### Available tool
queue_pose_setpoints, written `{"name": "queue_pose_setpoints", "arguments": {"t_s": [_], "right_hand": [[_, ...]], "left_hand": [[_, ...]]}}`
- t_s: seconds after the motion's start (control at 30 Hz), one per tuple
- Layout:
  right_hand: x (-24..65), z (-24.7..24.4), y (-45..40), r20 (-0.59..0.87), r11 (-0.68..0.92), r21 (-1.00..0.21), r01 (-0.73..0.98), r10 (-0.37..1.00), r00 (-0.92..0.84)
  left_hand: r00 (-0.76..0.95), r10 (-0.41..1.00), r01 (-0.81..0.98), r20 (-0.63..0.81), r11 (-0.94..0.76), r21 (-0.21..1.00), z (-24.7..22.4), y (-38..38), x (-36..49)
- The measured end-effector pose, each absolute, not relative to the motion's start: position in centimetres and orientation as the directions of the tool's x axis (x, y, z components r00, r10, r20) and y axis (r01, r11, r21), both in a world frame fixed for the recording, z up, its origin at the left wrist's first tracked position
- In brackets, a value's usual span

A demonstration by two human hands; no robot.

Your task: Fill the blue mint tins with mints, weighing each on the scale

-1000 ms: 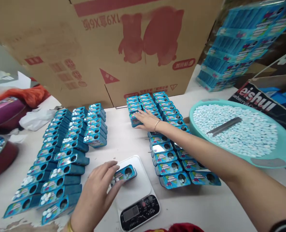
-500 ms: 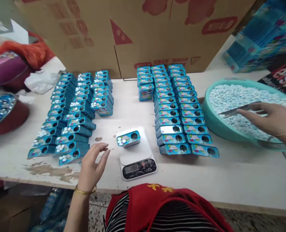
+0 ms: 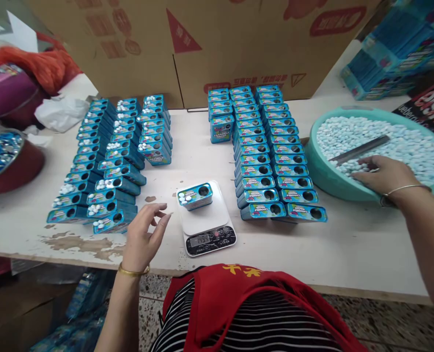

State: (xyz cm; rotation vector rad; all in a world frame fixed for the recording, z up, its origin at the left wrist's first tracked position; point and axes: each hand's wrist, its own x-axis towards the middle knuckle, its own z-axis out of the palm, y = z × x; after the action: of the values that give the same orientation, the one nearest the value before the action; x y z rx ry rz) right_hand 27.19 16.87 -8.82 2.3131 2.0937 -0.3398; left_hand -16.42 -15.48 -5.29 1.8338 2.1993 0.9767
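Note:
A blue tin (image 3: pixel 195 196) with a few white candies on its lid lies on the white scale (image 3: pixel 204 220), whose display is lit. My left hand (image 3: pixel 143 234) hovers left of the scale, fingers apart and holding nothing. On the right, the turquoise basin (image 3: pixel 317 168) is full of pale candies (image 3: pixel 415 146). My right hand (image 3: pixel 385 175) is in the basin with its fingers bent down at the candies; what its fingertips pinch is too small to make out. Metal tweezers (image 3: pixel 361 149) lie on the candies just beyond those fingers.
Rows of blue tins, several topped with white candies, stand at left (image 3: pixel 116 183); more tins (image 3: pixel 257 183) stand right of the scale. A cardboard box (image 3: pixel 239 54) is behind. A red bowl of wrapped sweets (image 3: pixel 22 168) sits far left, stacked blue packs (image 3: pixel 393 54) back right.
My right hand has let go of the tweezers and moved down onto the candies. The view has shifted slightly, and my left hand stays beside the scale.

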Motion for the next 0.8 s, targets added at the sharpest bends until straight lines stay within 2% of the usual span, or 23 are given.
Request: {"name": "queue_pose_setpoints", "arguments": {"t_s": [0.07,0.13,0.23,0.3,0.37,0.43,0.5,0.63,0.73,0.8], "right_hand": [[27.5,-8.7,16.8,-0.112,-0.19,-0.177,0.966,0.979,0.172],[27.5,-8.4,16.6,-0.055,-0.285,-0.262,0.922,0.958,0.281],[25.8,-7.0,15.8,-0.02,-0.364,-0.524,0.77,0.909,0.416],[23.3,-5.4,14.5,-0.042,-0.299,-0.739,0.604,0.914,0.403],[19.9,-3.4,12.7,-0.061,-0.169,-0.887,0.43,0.965,0.253],[15.9,-1.3,10.5,-0.066,-0.063,-0.946,0.318,0.998,0.001],[11.7,0.3,8.4,-0.094,-0.02,-0.97,0.241,0.949,-0.301],[4.3,1.3,5.3,-0.12,0.07,-0.968,0.242,0.715,-0.689],[0.9,0.3,4.1,-0.076,0.264,-0.922,0.283,0.593,-0.802],[-0.2,-0.3,3.6,-0.024,0.436,-0.847,0.304,0.54,-0.841]], "left_hand": [[-0.245,0.919,0.846,0.31,0.046,0.532,-5.2,-15.1,-16.5],[-0.228,0.922,0.85,0.314,0.032,0.526,-5.2,-14.7,-16.6],[-0.212,0.923,0.852,0.322,0.013,0.523,-5.3,-14.3,-16.8],[-0.208,0.923,0.852,0.323,0.009,0.524,-5.4,-14.1,-16.9],[-0.21,0.924,0.85,0.319,0.011,0.527,-5.6,-14.0,-16.9],[-0.218,0.923,0.846,0.317,0.017,0.533,-5.7,-14.0,-16.9],[-0.224,0.923,0.841,0.314,0.02,0.54,-5.7,-14.1,-16.9],[-0.24,0.922,0.83,0.305,0.031,0.557,-6.1,-14.7,-16.8],[-0.262,0.918,0.819,0.299,0.048,0.571,-6.7,-15.5,-16.7],[-0.271,0.917,0.814,0.291,0.057,0.579,-7.1,-15.9,-16.8]]}}
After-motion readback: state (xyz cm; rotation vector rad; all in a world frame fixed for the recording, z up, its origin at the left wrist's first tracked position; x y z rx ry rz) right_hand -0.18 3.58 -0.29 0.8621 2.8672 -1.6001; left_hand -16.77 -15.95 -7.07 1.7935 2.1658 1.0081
